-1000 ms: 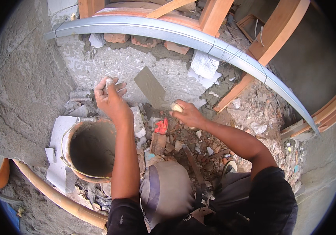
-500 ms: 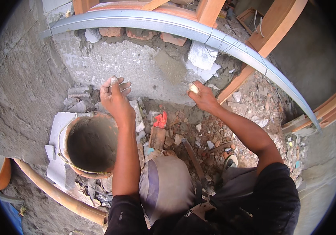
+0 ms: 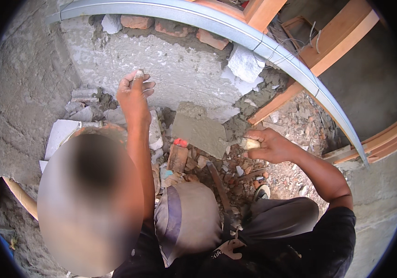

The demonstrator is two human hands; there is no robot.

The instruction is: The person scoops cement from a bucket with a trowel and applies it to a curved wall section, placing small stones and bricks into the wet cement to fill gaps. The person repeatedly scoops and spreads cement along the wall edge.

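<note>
My right hand (image 3: 270,146) is closed round the pale handle of a trowel (image 3: 203,133). Grey mortar coats its broad blade, which is held out to the left over the rubble, near the foot of the wall. My left hand (image 3: 135,95) is raised in front of the rough grey wall (image 3: 161,69), its fingers half curled and apart, with nothing visible in them. One fingertip looks whitish. Left of my left forearm, only part of the bucket's rim (image 3: 99,126) shows; a large blurred oval hides the rest and its contents.
A curved-looking metal channel (image 3: 198,19) crosses above the wall, tied with wire to wooden beams (image 3: 339,37). Bricks (image 3: 175,28) and a white block (image 3: 244,64) sit along the wall's top. Rubble (image 3: 295,125) covers the ground at right. A bamboo pole (image 3: 20,197) lies at lower left.
The trowel has come away from the wall, down and toward me, its blade now in full view. My right hand moved right and nearer; my left rose slightly. A blurred oval now covers the bucket.
</note>
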